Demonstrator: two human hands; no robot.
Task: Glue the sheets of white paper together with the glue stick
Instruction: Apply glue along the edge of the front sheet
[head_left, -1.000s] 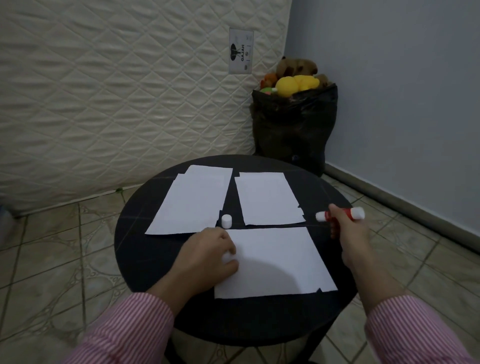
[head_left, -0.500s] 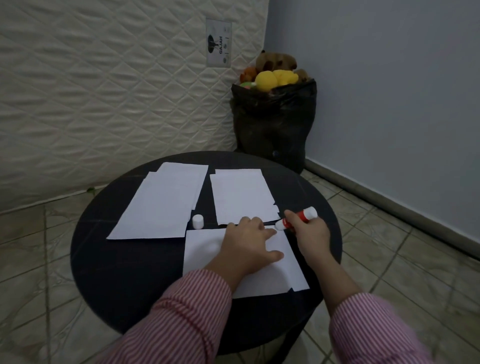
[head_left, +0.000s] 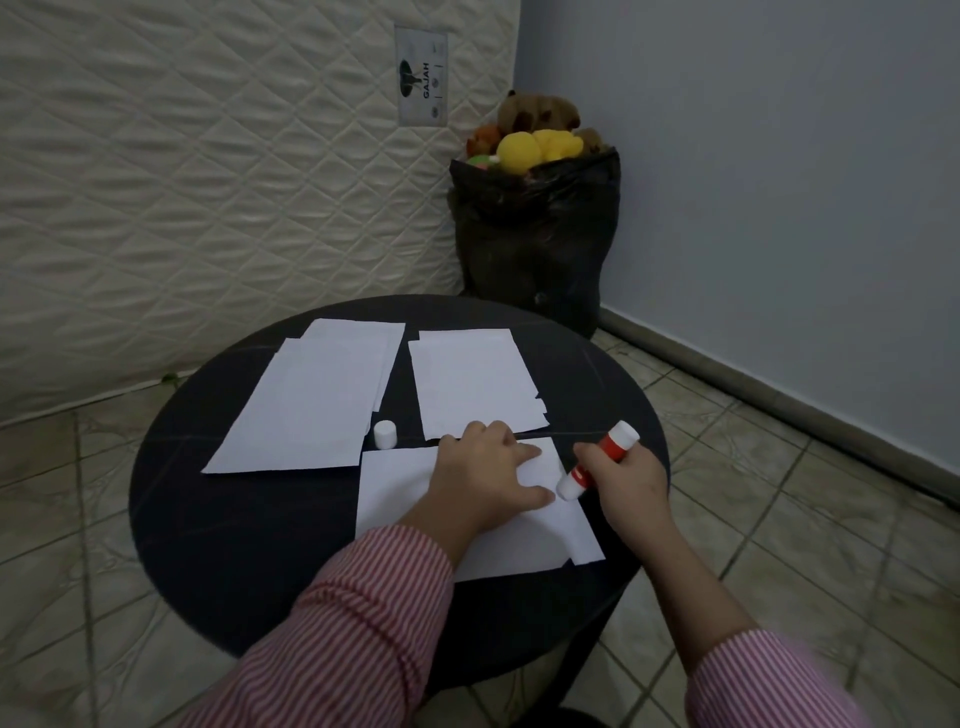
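Note:
A white sheet (head_left: 400, 493) lies nearest me on the round black table (head_left: 208, 519). My left hand (head_left: 488, 475) rests flat on its far right part, fingers spread. My right hand (head_left: 621, 480) grips a red and white glue stick (head_left: 597, 460), tilted, with its white tip down on the sheet's right edge beside my left fingers. The small white cap (head_left: 385, 434) stands just beyond the sheet's far left corner. Two more white stacks lie further back: one at the left (head_left: 317, 400), one at the right (head_left: 472, 379).
A black bag (head_left: 535, 234) stuffed with plush toys stands in the corner behind the table. A quilted mattress (head_left: 208, 182) leans against the wall on the left. Tiled floor surrounds the table.
The glue stick has moved down along the sheet's right edge, toward me. My left hand stays pressed on the paper. The camera has shifted slightly.

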